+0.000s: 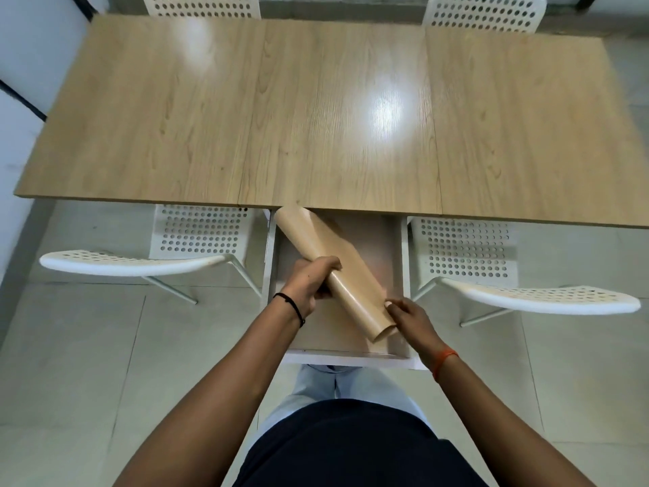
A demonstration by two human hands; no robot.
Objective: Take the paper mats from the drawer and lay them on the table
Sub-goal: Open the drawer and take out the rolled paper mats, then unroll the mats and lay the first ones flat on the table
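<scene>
A roll of brown paper mats [309, 237] slants over the open white drawer [404, 254] under the near edge of the wooden table [316, 110]. My left hand [310, 282] is wrapped around the middle of the roll. My right hand [409, 318] pinches the loose edge near the roll's lower end. The roll's far end reaches up to the table edge. The drawer's floor beside the roll looks bare.
Two white perforated chairs [182, 247] [491, 272] stand on either side of the drawer, backs toward me. Two more chairs [203, 5] [484, 10] sit at the table's far side. A white wall [21, 65] runs along the left. The floor is pale tile.
</scene>
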